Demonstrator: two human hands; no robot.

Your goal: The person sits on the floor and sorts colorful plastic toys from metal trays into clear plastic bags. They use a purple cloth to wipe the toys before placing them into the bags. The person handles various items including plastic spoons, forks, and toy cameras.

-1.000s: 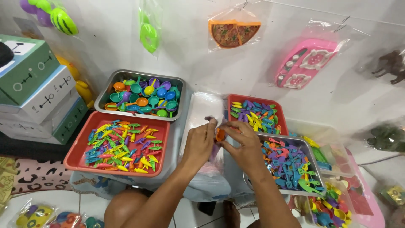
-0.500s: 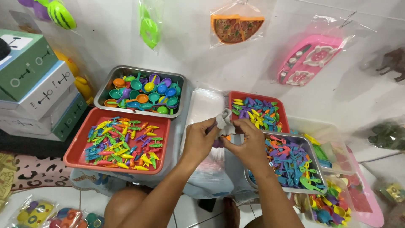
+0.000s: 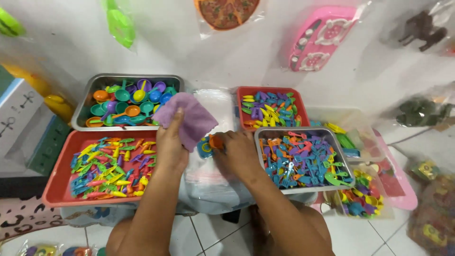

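Purple cloth (image 3: 189, 118) pinched in left hand (image 3: 169, 147) fingers; right hand (image 3: 239, 154) grips orange toy (image 3: 216, 141); trays crowd both sides.

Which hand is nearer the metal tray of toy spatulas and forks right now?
Right. The right hand rests on the stack of clear bags just beside the metal tray, holding small toy pieces. The left hand is farther off, holding a purple cloth.
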